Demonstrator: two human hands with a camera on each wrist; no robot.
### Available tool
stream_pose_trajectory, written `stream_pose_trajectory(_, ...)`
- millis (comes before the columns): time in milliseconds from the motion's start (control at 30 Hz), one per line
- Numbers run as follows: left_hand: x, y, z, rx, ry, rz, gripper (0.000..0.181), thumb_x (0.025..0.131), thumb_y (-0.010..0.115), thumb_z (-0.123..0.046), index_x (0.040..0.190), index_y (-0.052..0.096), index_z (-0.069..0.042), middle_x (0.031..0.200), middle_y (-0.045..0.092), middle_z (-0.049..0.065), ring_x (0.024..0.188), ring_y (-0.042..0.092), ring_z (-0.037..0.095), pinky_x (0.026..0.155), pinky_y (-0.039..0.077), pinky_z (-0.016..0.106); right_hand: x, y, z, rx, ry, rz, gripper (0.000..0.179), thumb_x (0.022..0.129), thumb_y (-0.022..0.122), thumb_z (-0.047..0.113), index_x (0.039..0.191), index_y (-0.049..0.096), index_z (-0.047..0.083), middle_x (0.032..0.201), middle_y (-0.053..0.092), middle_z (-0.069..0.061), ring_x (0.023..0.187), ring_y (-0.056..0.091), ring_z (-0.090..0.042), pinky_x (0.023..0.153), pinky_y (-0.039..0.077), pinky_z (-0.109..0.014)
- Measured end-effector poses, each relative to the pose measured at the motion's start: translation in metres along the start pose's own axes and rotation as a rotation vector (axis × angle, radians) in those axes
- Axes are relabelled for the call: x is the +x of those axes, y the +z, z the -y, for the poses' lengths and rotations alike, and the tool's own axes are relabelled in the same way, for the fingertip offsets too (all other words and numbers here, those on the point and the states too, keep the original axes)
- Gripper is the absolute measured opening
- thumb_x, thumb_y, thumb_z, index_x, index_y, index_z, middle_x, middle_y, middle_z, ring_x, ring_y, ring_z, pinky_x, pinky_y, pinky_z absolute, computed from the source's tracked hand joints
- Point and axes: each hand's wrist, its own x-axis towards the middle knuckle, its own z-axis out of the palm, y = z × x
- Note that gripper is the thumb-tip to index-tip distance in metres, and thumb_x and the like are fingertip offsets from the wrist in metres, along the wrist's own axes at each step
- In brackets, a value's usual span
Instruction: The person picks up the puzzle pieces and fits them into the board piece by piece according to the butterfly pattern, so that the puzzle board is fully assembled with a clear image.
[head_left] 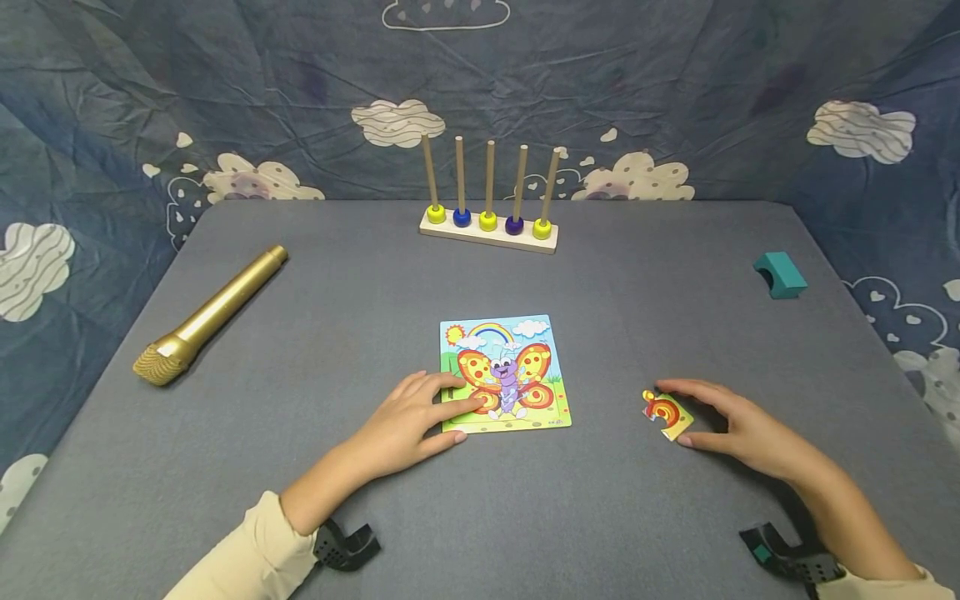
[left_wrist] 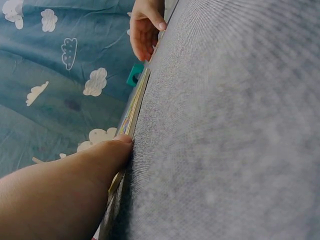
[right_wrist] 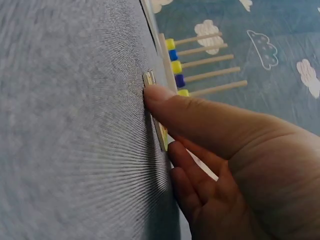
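A square butterfly jigsaw puzzle [head_left: 513, 367] lies flat on the grey table, a little right of the middle. My left hand [head_left: 412, 421] rests at its lower left, fingertips on the picture and thumb along the near edge. To the right, my right hand [head_left: 742, 421] holds a small puzzle piece [head_left: 671, 417] with a red and yellow swirl between thumb and fingers. In the right wrist view the thumb [right_wrist: 160, 95] is at one end of the thin piece [right_wrist: 162, 135], close over the cloth, with the fingers at the other end.
A golden microphone [head_left: 217, 308] lies at the left. At the back stands a wooden peg rack [head_left: 487, 233] with yellow, blue and purple beads. A teal arch block [head_left: 783, 275] sits at the far right. A dark cloud-patterned cloth [head_left: 525, 75] hangs behind the table.
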Motion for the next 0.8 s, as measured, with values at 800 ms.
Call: stream_pose_trajectory(800, 0.001, -0.002, -0.004, 0.029, -0.021, 0.016, 0.040, 0.087, 0.057, -0.037, 0.125, 0.055, -0.027, 0.126, 0.045, 0.005, 0.119, 0.037, 0.021, 0.101, 0.020, 0.048, 0.025, 0.017, 0.048, -0.301, -0.143, -0.208, 0.063, 0.062, 0.082, 0.017, 0.119, 0.057, 0.007, 0.105, 0.055, 0.001, 0.097, 0.046, -0.015, 0.078, 0.039, -0.034)
